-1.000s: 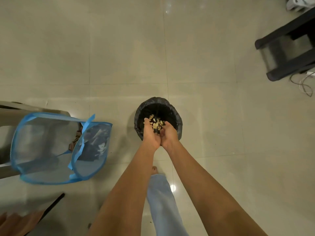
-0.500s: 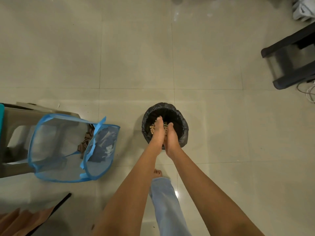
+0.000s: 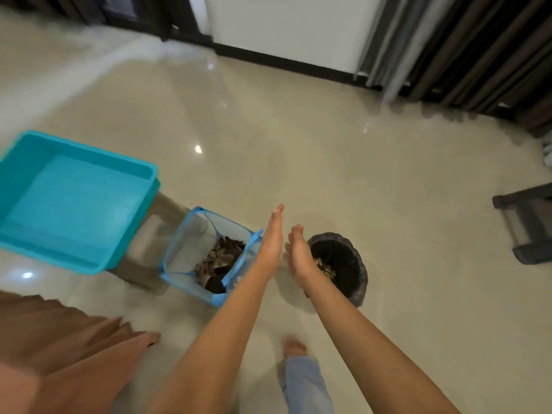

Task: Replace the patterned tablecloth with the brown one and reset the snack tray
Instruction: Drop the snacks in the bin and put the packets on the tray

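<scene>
- my left hand (image 3: 271, 245) is flat and edge-on, fingers straight and pressed together, nothing in it; the fingertips (image 3: 279, 209) point away from me.
- my right hand (image 3: 299, 256) faces it palm to palm, a narrow gap between the two — fingers loosely spread and a little curled, empty as well.
- just beyond the right hand sits the small round bin (image 3: 340, 265) with a black liner; pale crumbs (image 3: 325, 268) lie inside, partly hidden by my wrist.
- to the left of the left hand stands a blue mesh hamper (image 3: 209, 255) on the floor, with crumpled patterned cloth (image 3: 219, 261) at its bottom — i take it for the patterned tablecloth, though the blur keeps me from being sure.
- past the hamper a grey stool (image 3: 155, 234) carries a turquoise tray (image 3: 71, 201), its inside bare.
- brown cloth (image 3: 68, 348) fills the lower left corner, draped in folds.
- below my arms i see one bare foot (image 3: 294, 348) and a pale denim leg (image 3: 307, 386) on the glossy tile floor (image 3: 328, 162).
- dark curtains (image 3: 466, 46) hang at the upper right, and a dark frame (image 3: 525, 222) shows at the right edge.
</scene>
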Demonstrator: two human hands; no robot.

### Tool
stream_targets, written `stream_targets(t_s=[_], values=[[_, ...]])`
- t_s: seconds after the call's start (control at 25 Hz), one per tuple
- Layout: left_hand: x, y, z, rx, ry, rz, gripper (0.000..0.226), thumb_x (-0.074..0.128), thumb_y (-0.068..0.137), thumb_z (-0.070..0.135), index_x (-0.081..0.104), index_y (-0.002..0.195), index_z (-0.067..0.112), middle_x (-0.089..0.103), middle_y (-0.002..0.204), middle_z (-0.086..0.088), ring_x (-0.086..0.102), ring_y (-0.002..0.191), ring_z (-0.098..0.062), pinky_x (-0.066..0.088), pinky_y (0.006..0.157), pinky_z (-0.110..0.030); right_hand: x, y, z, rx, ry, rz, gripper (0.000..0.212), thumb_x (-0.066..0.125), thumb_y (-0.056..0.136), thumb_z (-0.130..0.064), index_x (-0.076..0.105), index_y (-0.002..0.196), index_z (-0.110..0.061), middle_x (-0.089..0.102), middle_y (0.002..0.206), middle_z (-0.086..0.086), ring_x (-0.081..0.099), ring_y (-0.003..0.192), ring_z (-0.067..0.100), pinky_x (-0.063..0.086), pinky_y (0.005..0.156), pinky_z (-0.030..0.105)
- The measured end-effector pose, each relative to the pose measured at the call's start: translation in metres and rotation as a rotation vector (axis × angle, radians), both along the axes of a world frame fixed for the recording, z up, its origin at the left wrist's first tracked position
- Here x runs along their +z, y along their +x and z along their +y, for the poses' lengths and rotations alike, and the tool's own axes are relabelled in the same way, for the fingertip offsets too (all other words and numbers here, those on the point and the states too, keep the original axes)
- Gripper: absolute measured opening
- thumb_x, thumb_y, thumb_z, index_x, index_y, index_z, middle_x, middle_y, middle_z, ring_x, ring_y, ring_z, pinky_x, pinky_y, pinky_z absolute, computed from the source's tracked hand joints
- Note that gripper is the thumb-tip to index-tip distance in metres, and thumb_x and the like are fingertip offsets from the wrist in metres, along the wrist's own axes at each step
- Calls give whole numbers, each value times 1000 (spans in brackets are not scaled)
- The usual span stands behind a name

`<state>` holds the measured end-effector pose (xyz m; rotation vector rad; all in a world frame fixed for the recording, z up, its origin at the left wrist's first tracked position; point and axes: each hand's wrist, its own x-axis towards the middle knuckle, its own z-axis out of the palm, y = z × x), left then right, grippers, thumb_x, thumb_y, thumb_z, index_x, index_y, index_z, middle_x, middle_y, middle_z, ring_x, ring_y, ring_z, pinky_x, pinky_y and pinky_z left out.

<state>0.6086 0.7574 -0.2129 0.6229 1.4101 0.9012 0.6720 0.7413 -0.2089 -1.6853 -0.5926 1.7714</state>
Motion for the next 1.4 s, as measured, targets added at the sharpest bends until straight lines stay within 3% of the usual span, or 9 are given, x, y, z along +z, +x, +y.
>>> stream_targets(t_s=[0.12,0.24,0.32,0.52,0.68,0.88,1.04,1.2,1.4], values=[[37,-91,-37,77,83,8,55,24,98,55,40,142,27,39,149,5,34,137,-9,21,116,-32,59,-104,-6,66,224,132,50,39,94,-58,52,123,-20,55,109,-8,54,108,11,36,102,29],[79,-197,-84,318,140,111,58,25,99,51,39,143,15,37,150,-8,36,137,-22,24,116,-45,120,-199,-33,288,389,101,46,27,104,-36,31,144,-14,39,122,-10,37,119,6,29,107,27],[118,-274,-130,462,172,191,48,24,103,35,42,138,9,42,144,-12,40,133,-26,27,115,-42,152,-269,-67,416,439,120,42,29,103,-33,36,141,-14,41,125,-8,38,127,10,27,113,32],[194,-428,-273,726,255,286,21,30,103,27,49,94,25,48,88,9,49,88,-11,42,77,-25,181,-419,-179,772,518,73,60,38,79,-54,50,127,-20,50,122,-5,47,124,19,32,112,43],[218,-515,-401,961,208,393,17,38,101,35,49,110,25,53,96,7,52,98,-18,44,79,-27,185,-504,-266,999,555,80,32,47,86,-51,54,102,-24,55,114,-2,52,116,18,37,108,43],[210,-573,-528,1168,88,501,26,51,94,32,52,117,21,57,114,-1,55,105,-19,45,85,-31,196,-570,-350,1236,658,58,11,49,98,-28,55,105,-22,58,94,-11,54,94,8,42,87,28],[177,-589,-572,1194,-53,536,45,59,75,41,55,114,19,60,114,-2,58,108,-23,47,95,-41,170,-604,-392,1364,721,-8,25,56,87,-30,59,111,-21,65,111,3,61,106,24,47,92,38],[136,-604,-591,1202,-364,602,46,61,85,29,52,129,22,48,129,-13,43,122,-32,34,106,-40,145,-632,-408,1470,840,-173,68,51,70,-47,55,126,-8,57,126,16,52,117,30,42,99,42],[106,-628,-593,1245,-500,563,53,59,84,23,45,135,28,40,137,-18,36,127,-36,31,107,-41,111,-665,-401,1609,865,-549,78,61,84,-43,25,149,-16,6,155,26,5,143,45,13,115,49]])
